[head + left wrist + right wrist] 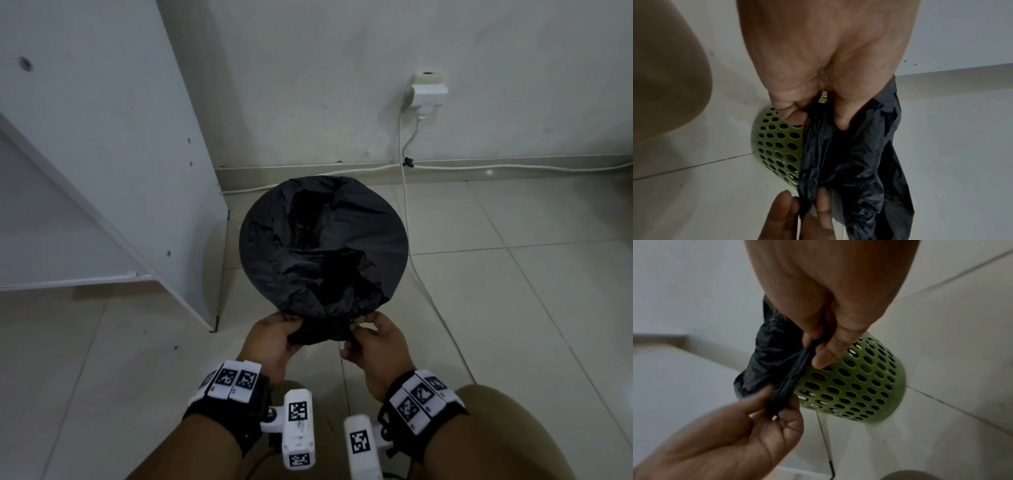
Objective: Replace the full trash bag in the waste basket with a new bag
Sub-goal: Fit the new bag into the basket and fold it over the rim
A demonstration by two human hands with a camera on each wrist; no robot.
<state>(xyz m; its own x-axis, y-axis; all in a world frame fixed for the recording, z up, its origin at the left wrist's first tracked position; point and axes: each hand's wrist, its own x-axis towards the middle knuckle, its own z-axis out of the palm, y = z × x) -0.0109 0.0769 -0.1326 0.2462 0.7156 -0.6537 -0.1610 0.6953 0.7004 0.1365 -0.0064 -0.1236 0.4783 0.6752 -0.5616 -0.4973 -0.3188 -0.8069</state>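
A black trash bag (322, 246) lines the waste basket and folds over its rim, hiding the basket in the head view. The wrist views show the basket (855, 386) as green plastic with round holes, standing on the floor. My left hand (291, 325) pinches the bag's gathered overhang at the near side of the rim. My right hand (359, 325) pinches the same bunched edge just to its right. In the left wrist view my left thumb and fingers (840, 120) hold the black plastic (855, 162) against the basket (777, 146).
A white cabinet panel (102, 154) stands close on the basket's left. A wall socket (426, 90) sits behind on the right, and its white cable (411, 260) runs down past the basket's right side. The floor is pale tile (513, 274). My knee (513, 428) is at the lower right.
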